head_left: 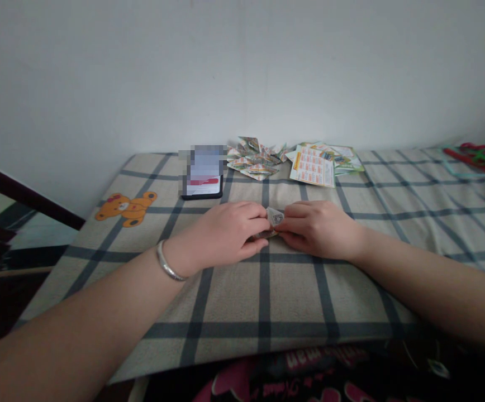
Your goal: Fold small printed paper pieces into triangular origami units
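Note:
Between my two hands, low over the tablecloth, is a small folded piece of printed paper [275, 218]. My left hand [234, 230], with a silver bangle [169, 262] on its wrist, pinches the paper from the left. From the right, my right hand [315, 228] grips the other side with thumb and fingers together. Most of the paper is covered by fingers; only a pale, pointed part with dark print shows. Behind my hands lies a heap of folded paper pieces [256, 162]. To its right rests a stack of flat printed sheets [313, 166].
A phone [204, 173], its screen lit and partly blurred, lies at the back left. Farther left is an orange bear figure [127, 208] on the checked tablecloth [234, 304]. Red and green strips [483, 159] lie at the far right. A wall [242, 72] stands behind the table.

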Tool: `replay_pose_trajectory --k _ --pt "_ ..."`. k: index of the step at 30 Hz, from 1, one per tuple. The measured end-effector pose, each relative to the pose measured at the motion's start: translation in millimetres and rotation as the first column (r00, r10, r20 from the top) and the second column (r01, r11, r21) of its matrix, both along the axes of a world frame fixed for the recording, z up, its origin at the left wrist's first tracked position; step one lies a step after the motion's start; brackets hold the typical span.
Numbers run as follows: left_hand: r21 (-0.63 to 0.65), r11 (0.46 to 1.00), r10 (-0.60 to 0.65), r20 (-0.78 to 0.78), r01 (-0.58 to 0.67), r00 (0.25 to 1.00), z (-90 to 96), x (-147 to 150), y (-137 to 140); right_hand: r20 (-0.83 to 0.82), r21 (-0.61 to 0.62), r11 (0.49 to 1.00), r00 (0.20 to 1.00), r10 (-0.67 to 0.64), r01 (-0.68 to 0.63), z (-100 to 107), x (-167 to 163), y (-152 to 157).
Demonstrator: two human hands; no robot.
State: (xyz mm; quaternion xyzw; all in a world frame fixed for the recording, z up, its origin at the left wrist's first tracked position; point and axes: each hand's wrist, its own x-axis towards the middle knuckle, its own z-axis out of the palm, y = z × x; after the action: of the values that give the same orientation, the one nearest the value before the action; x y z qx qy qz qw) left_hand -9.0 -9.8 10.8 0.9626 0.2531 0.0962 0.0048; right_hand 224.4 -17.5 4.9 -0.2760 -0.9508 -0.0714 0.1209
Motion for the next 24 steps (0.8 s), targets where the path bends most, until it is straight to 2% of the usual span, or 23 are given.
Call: replay_pose_trajectory --k 3,11,16,24 --pt "0.014 1.000 -0.001 0.019 0.001 1.000 -1.3 -0.6 1.5 -0.056 -0.088 0.996 0.998 0.001 -0.006 -1.1 0.1 1.9" --pt "-0.016 1.000 -0.004 0.063 0.005 0.998 -1.1 -1.6 3.6 -0.125 -0.195 0.980 0.992 0.022 -0.047 0.9 0.1 5.7" --pt "-0.052 0.999 0.012 0.086 -0.007 0.996 -1.3 -0.5 3.8 -0.127 -0.208 0.974 0.990 0.059 -0.085 1.1 2.0 7.1" --pt "-0.114 0.993 0.036 0.110 -0.023 0.993 -0.7 0.9 4.9 -0.128 -0.227 0.972 0.991 0.032 -0.061 1.6 5.1 9.1"
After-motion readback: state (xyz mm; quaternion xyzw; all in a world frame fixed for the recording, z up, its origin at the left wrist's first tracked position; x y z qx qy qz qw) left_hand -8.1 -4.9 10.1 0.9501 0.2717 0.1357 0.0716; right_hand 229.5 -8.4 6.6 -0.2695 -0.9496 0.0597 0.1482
